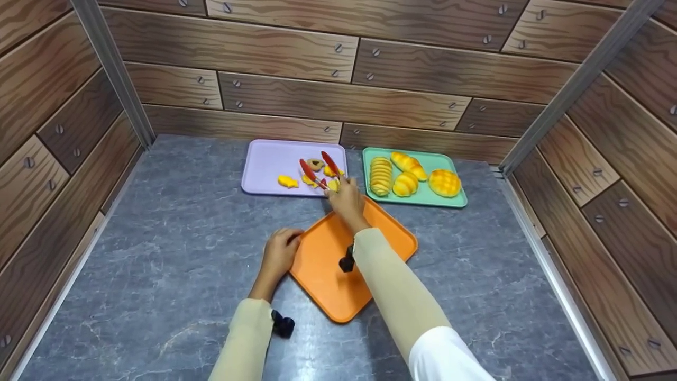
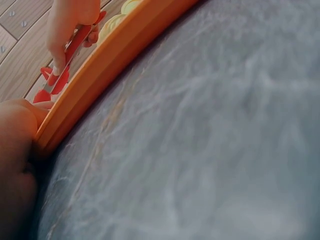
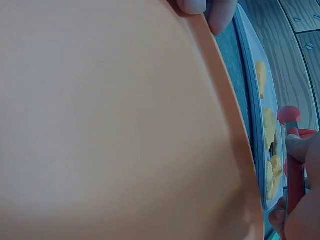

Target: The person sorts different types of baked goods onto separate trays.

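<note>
My right hand (image 1: 346, 203) grips a pair of red-tipped tongs (image 1: 312, 172) over the right part of the purple tray (image 1: 264, 164). The tongs' arms are spread apart, with a brown ring-shaped piece (image 1: 315, 164) and several small yellow pieces lying around and beneath their tips. A yellow fish-shaped piece (image 1: 288, 181) lies to the left of them. My left hand (image 1: 280, 251) pinches the left corner of the orange tray (image 1: 322, 270), its thumb (image 3: 192, 6) over the rim. The orange tray lies turned cornerwise under my right forearm, with nothing else on its visible surface.
To the right of the purple tray is a green tray (image 1: 423, 200) holding toy breads, including a long ridged loaf (image 1: 381, 176) and a round bun (image 1: 445, 183). Wood-patterned walls (image 1: 296, 100) enclose the grey marbled tabletop (image 1: 174, 227) at the back and sides.
</note>
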### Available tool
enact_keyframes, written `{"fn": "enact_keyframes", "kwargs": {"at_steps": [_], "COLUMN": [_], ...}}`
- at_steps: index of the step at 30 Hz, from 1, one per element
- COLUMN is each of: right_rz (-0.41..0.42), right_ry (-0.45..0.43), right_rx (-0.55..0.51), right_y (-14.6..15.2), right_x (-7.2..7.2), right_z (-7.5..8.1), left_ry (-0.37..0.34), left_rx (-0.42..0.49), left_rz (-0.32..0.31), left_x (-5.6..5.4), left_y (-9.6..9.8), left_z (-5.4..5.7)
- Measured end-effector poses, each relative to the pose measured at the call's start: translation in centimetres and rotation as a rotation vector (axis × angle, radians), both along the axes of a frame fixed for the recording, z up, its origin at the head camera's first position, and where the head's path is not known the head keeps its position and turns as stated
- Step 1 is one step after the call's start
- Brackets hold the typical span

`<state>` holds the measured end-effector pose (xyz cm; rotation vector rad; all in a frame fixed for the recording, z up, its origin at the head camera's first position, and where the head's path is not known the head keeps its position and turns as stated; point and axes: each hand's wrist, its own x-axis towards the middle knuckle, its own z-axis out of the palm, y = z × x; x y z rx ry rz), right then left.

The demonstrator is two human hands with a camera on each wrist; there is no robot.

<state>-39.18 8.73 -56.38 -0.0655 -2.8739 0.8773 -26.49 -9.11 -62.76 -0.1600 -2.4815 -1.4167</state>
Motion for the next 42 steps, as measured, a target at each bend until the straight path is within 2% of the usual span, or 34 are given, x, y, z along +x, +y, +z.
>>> {"fn": "enact_keyframes", "kwargs": {"at_steps": [6, 10, 14, 18, 23, 28, 31, 37, 42], "right_rz": [-0.012, -0.001, 0.045, 0.085, 0.104, 0.073, 0.042, -0.065, -0.191], "right_ry": [0.029, 0.080, 0.137, 0.164, 0.181, 0.247, 0.314, 0.477, 0.490], "right_rx": [-0.038, -0.097, -0.149, -0.201, -0.218, -0.247, -0.215, -0.121, -0.063], "right_y": [0.8, 1.7, 2.6, 3.7, 5.6, 8.8, 11.3, 17.0, 21.0], "right_x": [1.2, 3.1, 5.8, 9.3, 13.7, 16.7, 18.2, 20.1, 21.3], "right_z": [0.0, 0.6, 1.2, 1.4, 1.7, 1.7, 1.3, 0.0, -1.1], "left_ry": [0.013, -0.003, -0.005, 0.003, 0.017, 0.032, 0.017, -0.022, -0.016], "left_rx": [0.001, -0.003, 0.001, 0.011, 0.008, 0.010, 0.009, 0.023, 0.013], "left_rz": [-0.008, 0.002, 0.015, 0.016, 0.010, 0.001, 0.003, -0.005, -0.005], "left_x": [0.0, 0.2, 0.4, 0.5, 0.6, 0.4, 0.5, 0.4, 0.3], "left_y": [0.1, 0.1, 0.1, 0.1, 0.2, 0.3, 0.3, 0.2, 0.0], "left_z": [0.2, -0.1, -0.3, -0.4, -0.5, -0.5, -0.4, -0.1, 0.2]}}
